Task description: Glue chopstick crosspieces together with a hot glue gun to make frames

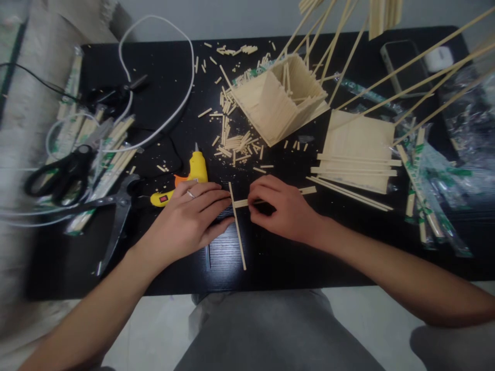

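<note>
My left hand (197, 214), a ring on one finger, lies at the near middle of the black table. Its fingertips and thumb bear on the left side of a thin wooden stick (240, 237) that points towards me. Against that stick's right side, a short row of wooden sticks (308, 190) lies crosswise, making a T shape. Thumb and fingers of my right hand (284, 208) are closed in a pinch on these crosswise sticks and cover their middle. Just beyond my left hand is a yellow glue gun (198, 166), partly covered by it.
A wooden stick box (266, 105) stands tilted among cut stick pieces (237, 144). To its right lies a flat stick panel (358, 139) with loose sticks. Scissors (64, 175), cutting pliers (119, 206) and a white cable (170, 123) are left; long sticks (417, 64) jut in upper right, near a phone (406, 67).
</note>
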Action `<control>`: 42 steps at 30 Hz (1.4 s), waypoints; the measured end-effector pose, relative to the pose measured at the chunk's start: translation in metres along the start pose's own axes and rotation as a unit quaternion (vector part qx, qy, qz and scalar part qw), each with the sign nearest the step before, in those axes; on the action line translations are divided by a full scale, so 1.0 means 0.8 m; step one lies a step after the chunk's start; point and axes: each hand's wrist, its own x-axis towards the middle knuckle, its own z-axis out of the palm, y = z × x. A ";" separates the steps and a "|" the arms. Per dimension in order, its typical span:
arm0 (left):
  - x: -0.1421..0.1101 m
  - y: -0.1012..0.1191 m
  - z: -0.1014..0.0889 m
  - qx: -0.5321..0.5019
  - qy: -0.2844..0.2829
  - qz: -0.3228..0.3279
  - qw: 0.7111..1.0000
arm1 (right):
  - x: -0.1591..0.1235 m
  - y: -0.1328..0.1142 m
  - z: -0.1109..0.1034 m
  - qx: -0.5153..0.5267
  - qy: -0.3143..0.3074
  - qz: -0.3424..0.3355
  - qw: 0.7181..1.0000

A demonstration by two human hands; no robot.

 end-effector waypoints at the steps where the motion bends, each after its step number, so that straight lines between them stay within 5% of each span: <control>1: 0.000 0.000 0.000 -0.004 0.000 -0.004 1.000 | 0.000 0.000 0.000 0.000 0.001 0.001 1.000; 42: 0.002 0.000 0.000 0.013 -0.001 0.012 1.000 | 0.002 0.001 0.001 -0.001 0.006 -0.019 1.000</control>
